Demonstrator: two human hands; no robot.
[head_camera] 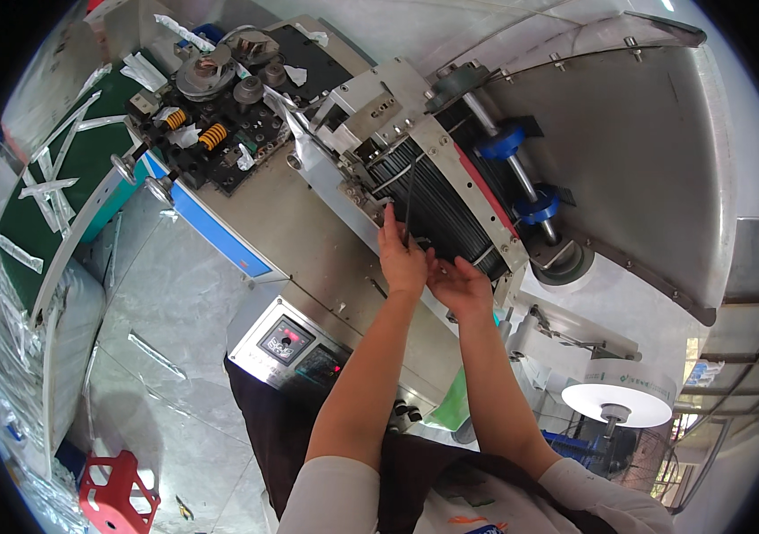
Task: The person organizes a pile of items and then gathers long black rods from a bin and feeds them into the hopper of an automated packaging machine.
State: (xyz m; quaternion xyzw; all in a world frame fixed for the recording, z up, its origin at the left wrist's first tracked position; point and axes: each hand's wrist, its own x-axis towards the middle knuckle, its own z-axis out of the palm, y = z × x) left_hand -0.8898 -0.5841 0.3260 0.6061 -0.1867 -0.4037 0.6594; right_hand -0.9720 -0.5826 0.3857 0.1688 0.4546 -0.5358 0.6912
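Observation:
A hopper on the machine holds a dense stack of thin black sticks (436,207), which look like drinking straws. My left hand (402,260) is at the hopper's near side, its index finger stretched up to a small metal bracket (379,200). A thin dark rod (410,193) runs down over the sticks to my left fingers; whether they grip it is hidden. Close beside it, my right hand (463,287) is palm up by the stack's lower end. Its fingers are loosely curled and apart, with nothing visible in them.
Left of the hopper are a wheel mechanism (205,73) with yellow springs (213,136) and a control panel (286,340). A shaft with blue collars (536,203) stands right. Beyond are a white paper roll (619,397), a green conveyor belt (25,220) and a red stool (115,490).

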